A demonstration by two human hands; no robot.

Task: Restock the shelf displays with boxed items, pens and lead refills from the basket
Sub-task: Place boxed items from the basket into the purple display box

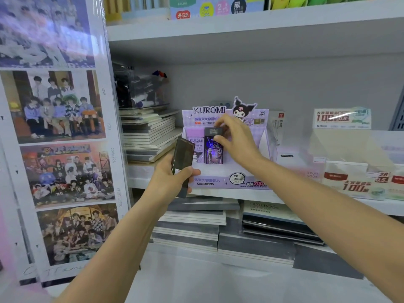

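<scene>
Purple cardboard display box [227, 184] printed with a cartoon character stands on the white shelf [284, 196]. Inside it, a dark purple rectangular lead refill case [213, 149] stands upright beside a pale lilac case [196, 147]. The right hand [238, 141] pinches the dark case's grey top, fingers [220, 122] narrowly curled. The left hand [172, 180] grips a black flat plastic case [182, 154], tilted, just in front of the display's left side, its fingers [192, 172] wrapped round the lower end.
</scene>
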